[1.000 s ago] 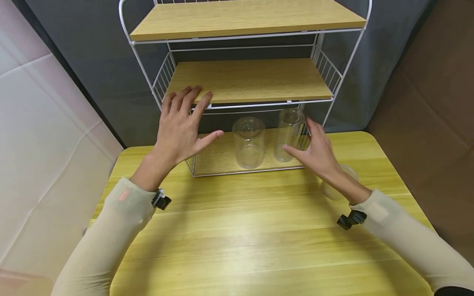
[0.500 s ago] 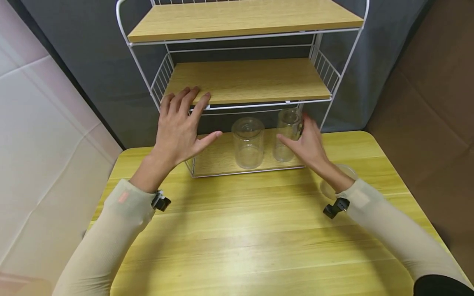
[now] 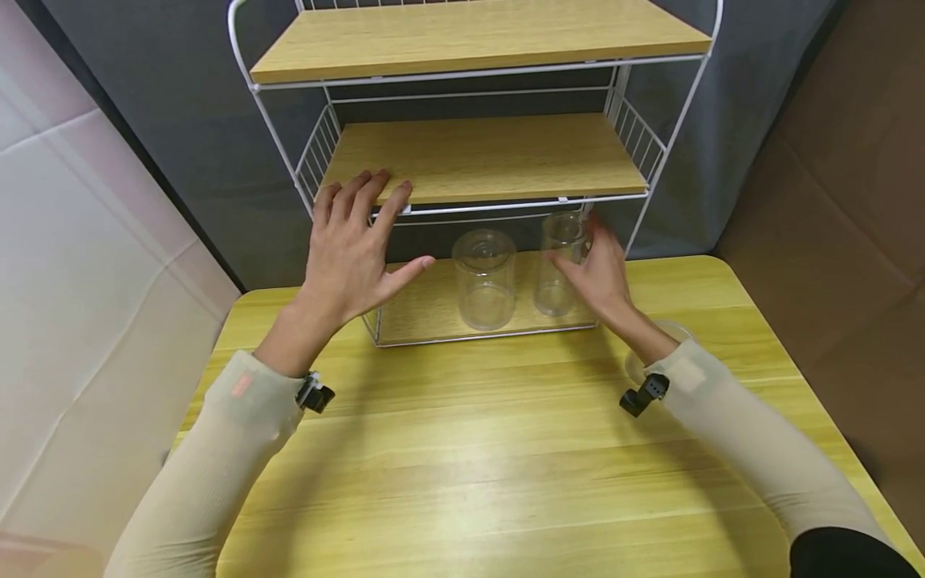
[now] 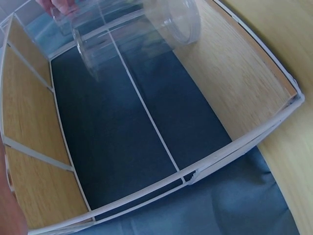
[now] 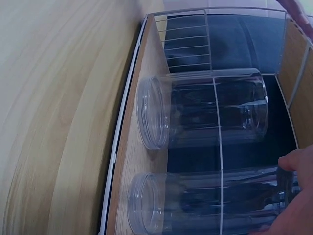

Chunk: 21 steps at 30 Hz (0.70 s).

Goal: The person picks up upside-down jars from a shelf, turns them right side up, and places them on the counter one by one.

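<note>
A tall narrow clear jar (image 3: pixel 555 295) stands upright on the rack's bottom shelf, at its right side. My right hand (image 3: pixel 604 277) grips it near the top, thumb on the near side and fingers round behind. In the right wrist view the thumb presses the upper end of this narrow jar (image 5: pixel 195 201). A wider clear jar (image 3: pixel 486 299) stands to its left, apart from the hand; its thick ringed end (image 5: pixel 152 112) sits on the shelf. My left hand (image 3: pixel 349 241) rests with spread fingers on the front left edge of the middle shelf (image 3: pixel 491 156).
The white wire rack has wooden boards, with a top shelf (image 3: pixel 477 36) above and a bottom shelf (image 3: pixel 419 309) low over the yellow wooden table (image 3: pixel 462 449). A round clear piece (image 3: pixel 634 369) lies on the table, partly behind my right wrist. Dark fabric (image 3: pixel 181 136) hangs behind.
My right hand has moved left and inward to the narrow jar, and its fingers have closed round the upper part. The left hand and both jars have stayed put.
</note>
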Available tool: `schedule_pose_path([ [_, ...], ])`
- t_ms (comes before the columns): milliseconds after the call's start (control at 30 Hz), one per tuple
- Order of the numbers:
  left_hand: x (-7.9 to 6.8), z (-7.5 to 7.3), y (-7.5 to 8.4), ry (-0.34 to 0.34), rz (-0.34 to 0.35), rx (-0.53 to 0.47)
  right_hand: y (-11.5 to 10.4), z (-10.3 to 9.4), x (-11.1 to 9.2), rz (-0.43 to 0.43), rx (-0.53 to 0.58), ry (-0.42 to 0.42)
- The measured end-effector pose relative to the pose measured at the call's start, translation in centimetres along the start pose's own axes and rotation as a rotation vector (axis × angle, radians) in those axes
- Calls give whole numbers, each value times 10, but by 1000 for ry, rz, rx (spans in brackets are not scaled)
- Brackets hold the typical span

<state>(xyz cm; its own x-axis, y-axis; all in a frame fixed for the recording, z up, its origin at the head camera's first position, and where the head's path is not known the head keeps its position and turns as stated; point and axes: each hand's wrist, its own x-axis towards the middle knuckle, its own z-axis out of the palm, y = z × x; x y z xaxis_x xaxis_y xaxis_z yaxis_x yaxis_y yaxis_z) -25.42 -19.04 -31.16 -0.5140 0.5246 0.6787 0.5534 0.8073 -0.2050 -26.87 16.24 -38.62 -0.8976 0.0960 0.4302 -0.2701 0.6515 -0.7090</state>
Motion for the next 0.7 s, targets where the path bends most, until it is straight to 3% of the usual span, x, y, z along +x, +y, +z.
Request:
schedule_pose_path([
  [400,1,1,0,-8,0,1,-2,-4,-11,-82,14,5],
  [700,1,0,1,8,-13,-12,-17,-18,-30,-116,17,-47],
])
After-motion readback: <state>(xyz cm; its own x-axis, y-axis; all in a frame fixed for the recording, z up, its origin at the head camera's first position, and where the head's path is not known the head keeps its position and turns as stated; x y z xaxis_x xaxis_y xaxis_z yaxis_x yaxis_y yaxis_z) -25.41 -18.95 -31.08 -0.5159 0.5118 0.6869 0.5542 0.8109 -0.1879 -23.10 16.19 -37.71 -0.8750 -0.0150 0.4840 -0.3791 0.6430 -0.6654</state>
